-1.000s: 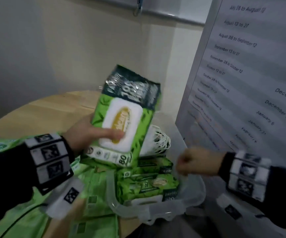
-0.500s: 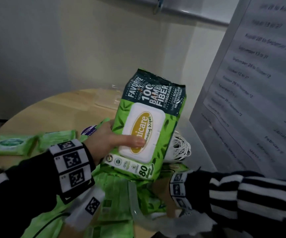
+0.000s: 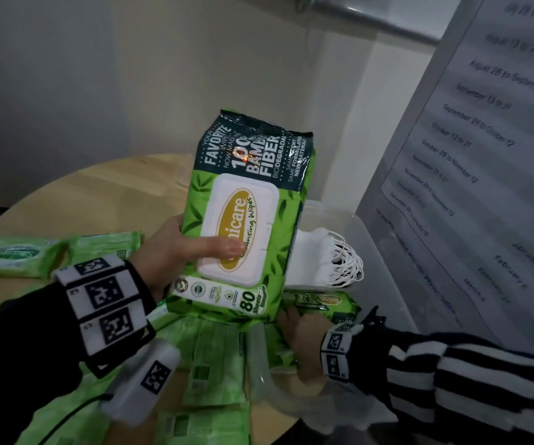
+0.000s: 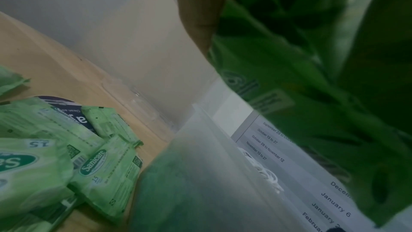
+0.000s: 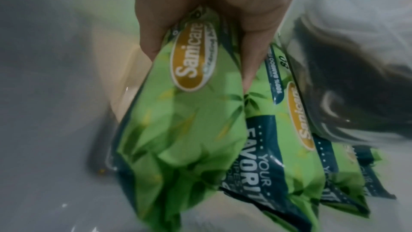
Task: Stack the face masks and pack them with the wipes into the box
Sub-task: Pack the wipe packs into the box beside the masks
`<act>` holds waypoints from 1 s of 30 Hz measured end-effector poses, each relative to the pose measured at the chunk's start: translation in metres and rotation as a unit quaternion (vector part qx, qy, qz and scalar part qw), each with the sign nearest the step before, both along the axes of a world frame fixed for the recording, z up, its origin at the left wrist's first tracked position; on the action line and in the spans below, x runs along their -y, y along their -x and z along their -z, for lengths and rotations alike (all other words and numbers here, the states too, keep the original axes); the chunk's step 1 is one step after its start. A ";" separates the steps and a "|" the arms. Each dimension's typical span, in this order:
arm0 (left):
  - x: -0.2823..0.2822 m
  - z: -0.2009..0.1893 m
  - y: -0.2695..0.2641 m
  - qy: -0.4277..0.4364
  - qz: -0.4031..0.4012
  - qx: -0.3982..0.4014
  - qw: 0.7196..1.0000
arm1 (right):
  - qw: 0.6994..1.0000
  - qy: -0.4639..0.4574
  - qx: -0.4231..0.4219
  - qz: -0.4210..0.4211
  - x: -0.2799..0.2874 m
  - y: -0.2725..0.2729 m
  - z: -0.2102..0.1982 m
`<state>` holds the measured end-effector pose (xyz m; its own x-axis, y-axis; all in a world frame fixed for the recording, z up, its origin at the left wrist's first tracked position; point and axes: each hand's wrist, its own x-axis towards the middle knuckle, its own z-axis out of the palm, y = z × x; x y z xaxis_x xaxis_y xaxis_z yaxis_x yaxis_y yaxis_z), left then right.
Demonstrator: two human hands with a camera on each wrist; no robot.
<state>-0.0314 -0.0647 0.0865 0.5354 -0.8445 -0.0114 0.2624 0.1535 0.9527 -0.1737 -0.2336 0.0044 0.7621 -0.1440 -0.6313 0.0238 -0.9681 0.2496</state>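
You are partway through packing the wipes. Your left hand [image 3: 175, 252] holds the big pack [image 3: 243, 216] upright above the box [image 3: 368, 232], thumb flat across its white lid, the other fingers hidden behind it. Your right hand [image 3: 304, 329] is down inside the box, fingers and thumb pinched on the end of a packed pack [image 5: 185, 105]; more packs [image 5: 296, 117] lie tight beside it against the near wall. The masks [image 3: 320, 255] sit stacked in the box's far part, ear loops toward the right wall, so that half of the job looks done.

The step in hand looks to be making room: the right hand shifting or steadying the row so the big pack can go in.

Next, you will likely need to press the row toward one wall, then tip the big pack to match the others and slide it into the gap without crushing the masks. The soft foil will buckle if forced.

Small packs [image 3: 21, 256] lie on the table's [image 3: 114, 187] left edge and near edge, not yet packed
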 end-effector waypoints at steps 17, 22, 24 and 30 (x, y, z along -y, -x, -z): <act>0.040 -0.009 0.042 -0.066 0.004 0.075 0.995 | 0.972 -0.136 -0.016 0.189 0.040 0.015 -0.114; 0.064 0.011 0.063 -0.212 0.071 0.255 0.941 | 0.874 -0.331 0.147 0.324 0.081 0.058 -0.180; 0.071 0.012 0.069 -0.247 0.100 0.301 0.916 | 0.819 -0.371 0.223 0.378 0.088 0.071 -0.185; 0.087 0.009 0.086 -0.324 0.216 0.480 0.786 | 0.900 -0.272 0.178 0.290 0.063 0.067 -0.156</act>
